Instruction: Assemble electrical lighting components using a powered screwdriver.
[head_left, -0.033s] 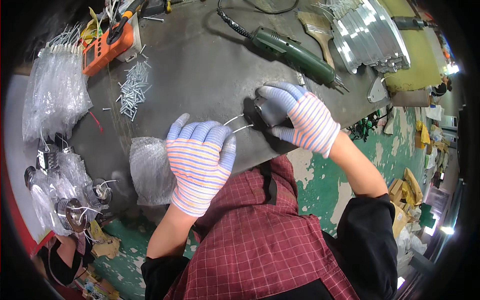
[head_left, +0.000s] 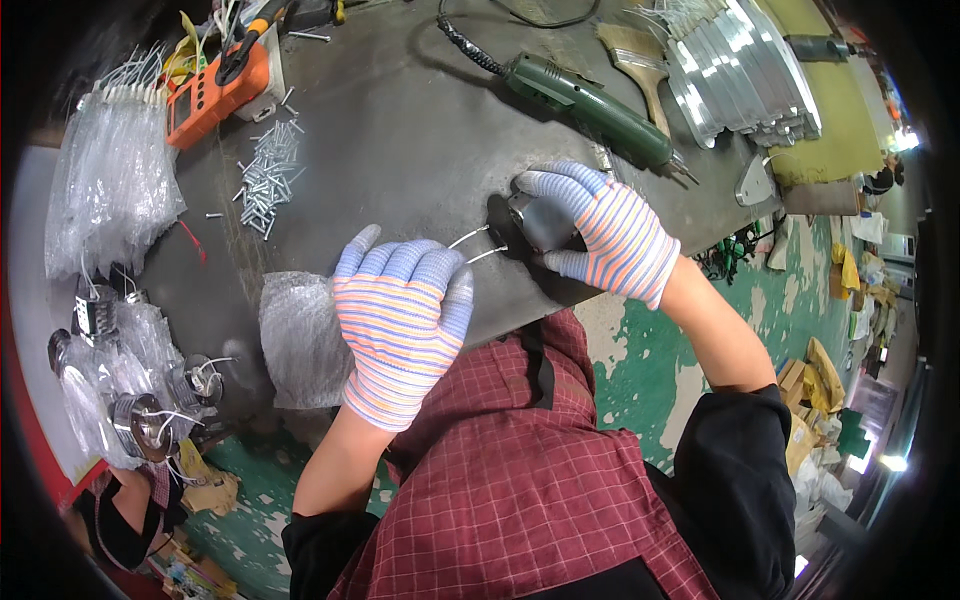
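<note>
close to the front edge of the grey table [head_left: 380, 130], held between the bent fingers and thumb of the gloved right hand [head_left: 620, 240]: a squat dark metal part [head_left: 545, 222]. gripped from the right, with fingers around the far side and thumb at the near side, parted only about as far as needed to span it. cannot tell whether resting on the tabletop or lifted slightly above. to the left, back upward and loosely bent, the gloved left hand [head_left: 405, 310], over the left ends of two white wires [head_left: 469, 237] (perhaps pinched underneath, but too hidden to tell). just beside it, a clear plastic bag [head_left: 300, 335].

could slip off the edge and drop to the floor [head_left: 645, 345], given smooth metal, fabric gloves and so little table on the near side. could also strain the wires, if joined to the part, by drawing both hands apart; or trap them beneath, by setting it down too far left.

turned with a dull dark face toward the camera and a shiny side toward the wires. too compact and too covered to read a sure long axis. stretched rightward and slightly away from the body, nearly side by side: both wires.
</note>
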